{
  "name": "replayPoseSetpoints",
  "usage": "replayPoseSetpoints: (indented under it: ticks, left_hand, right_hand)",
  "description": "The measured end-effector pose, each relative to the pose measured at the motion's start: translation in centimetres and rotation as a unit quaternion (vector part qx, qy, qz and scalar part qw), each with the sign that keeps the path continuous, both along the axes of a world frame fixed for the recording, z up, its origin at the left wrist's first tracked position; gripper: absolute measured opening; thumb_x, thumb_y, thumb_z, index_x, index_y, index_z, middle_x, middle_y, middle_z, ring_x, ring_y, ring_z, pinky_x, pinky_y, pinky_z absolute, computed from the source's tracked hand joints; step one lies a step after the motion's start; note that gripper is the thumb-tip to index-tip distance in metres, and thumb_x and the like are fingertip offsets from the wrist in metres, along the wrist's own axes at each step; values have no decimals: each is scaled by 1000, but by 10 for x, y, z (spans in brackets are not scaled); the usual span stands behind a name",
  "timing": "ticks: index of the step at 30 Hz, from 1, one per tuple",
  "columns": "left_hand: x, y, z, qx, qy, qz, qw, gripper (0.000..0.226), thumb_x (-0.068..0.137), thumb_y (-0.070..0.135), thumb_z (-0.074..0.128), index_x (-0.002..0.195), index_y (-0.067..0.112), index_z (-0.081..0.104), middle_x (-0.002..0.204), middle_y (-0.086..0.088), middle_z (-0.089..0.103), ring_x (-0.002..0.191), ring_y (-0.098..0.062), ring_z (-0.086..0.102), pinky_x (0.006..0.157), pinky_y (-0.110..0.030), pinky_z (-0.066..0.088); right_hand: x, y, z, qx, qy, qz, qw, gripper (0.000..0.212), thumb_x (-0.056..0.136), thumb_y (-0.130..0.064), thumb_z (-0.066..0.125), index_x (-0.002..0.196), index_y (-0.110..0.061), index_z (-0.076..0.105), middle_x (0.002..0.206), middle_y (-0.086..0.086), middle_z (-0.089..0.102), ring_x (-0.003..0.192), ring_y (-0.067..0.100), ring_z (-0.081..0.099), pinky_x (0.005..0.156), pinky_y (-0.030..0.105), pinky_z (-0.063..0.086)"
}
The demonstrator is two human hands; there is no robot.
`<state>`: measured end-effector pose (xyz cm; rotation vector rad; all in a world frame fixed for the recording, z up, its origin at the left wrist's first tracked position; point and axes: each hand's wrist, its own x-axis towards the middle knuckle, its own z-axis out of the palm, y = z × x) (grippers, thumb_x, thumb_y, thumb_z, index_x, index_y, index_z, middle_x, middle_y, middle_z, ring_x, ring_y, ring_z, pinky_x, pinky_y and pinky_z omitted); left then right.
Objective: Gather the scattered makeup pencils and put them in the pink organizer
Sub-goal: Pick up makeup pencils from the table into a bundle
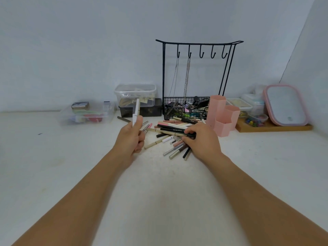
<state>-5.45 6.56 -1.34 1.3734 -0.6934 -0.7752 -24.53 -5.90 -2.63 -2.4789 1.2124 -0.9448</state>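
A pile of makeup pencils (170, 129) in black, cream, pink and silver lies scattered on the white table. My left hand (131, 139) grips a white pencil (135, 111) upright, left of the pile. My right hand (200, 141) rests on the pile's right side, its fingers curled round a black pencil (190, 135). The pink organizer (222, 115), made of three hexagonal cups, stands just behind and right of my right hand, and its visible openings look empty.
A black wire jewellery stand (195, 50) with chains and a filled basket stands behind the pile. Clear plastic boxes (135, 94) sit at the back left, and one more clear box (85, 112) lies farther left. A pink-rimmed mirror (285, 105) leans on a wooden tray (273, 127) at the right.
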Motion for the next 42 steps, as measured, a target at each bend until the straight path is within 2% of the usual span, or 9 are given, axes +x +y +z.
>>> replayPoseSetpoints:
  ticks: [8,13,21,25,27,29,34,38,42]
  left_hand:
    - [8,-1,-1,-23,-14,72,997,47,99,46,56,64,21,37,51,5,32,44,-10,29,42,-22,28]
    - [7,0,-3,2,-101,86,991,56,102,52,45,61,15,40,45,-3,43,45,-21,51,46,-25,36]
    - [13,-1,-6,9,-42,79,996,45,101,49,52,67,21,41,48,6,34,40,-10,26,39,-22,24]
    - [8,-3,-6,2,-10,72,997,47,99,50,55,67,21,37,49,8,31,42,-10,24,41,-22,23]
    - [4,-2,-4,-15,21,58,998,45,97,51,58,70,22,38,50,8,28,43,-10,22,39,-22,21]
    - [-3,0,-1,-43,58,43,996,42,91,53,65,73,22,43,52,7,26,45,-10,19,38,-21,20]
    - [-16,1,0,-95,70,9,993,48,65,56,81,85,18,58,51,8,28,45,-9,21,40,-21,19]
    - [-20,-3,-9,-66,27,-10,997,33,78,37,84,70,20,58,49,2,43,44,-15,36,49,-26,30]
    - [-16,-6,-10,-32,-8,25,999,51,93,44,67,55,15,50,49,0,45,43,-15,38,46,-25,31]
  right_hand:
    - [0,3,2,-24,-4,4,1000,13,85,-9,71,84,-18,80,87,-1,71,87,19,60,75,34,52]
    - [3,2,1,-51,37,-5,998,10,87,-21,72,81,-24,80,85,-6,70,88,17,55,73,35,50]
    - [7,-1,-2,-9,71,-19,997,19,93,-23,68,74,-28,72,88,-4,68,98,21,53,79,34,48]
    - [7,5,11,63,-59,-5,996,15,98,-21,61,84,-20,66,87,-7,62,79,8,57,66,16,43]
    - [10,14,21,147,-184,17,972,12,99,-22,60,91,-18,68,92,-1,65,70,8,62,65,25,54]
    - [17,31,27,283,-287,59,913,13,100,-23,60,98,-17,71,89,6,64,62,17,67,63,35,60]
    - [46,72,12,484,-352,167,784,16,98,-15,62,88,-6,71,76,4,55,62,10,44,53,20,38]
    - [56,85,-2,506,-326,235,763,16,99,-8,59,86,-4,67,71,4,57,59,8,46,51,18,37]
    - [54,81,-6,485,-310,220,788,9,96,-3,63,92,-2,72,72,8,62,59,10,51,52,22,41]
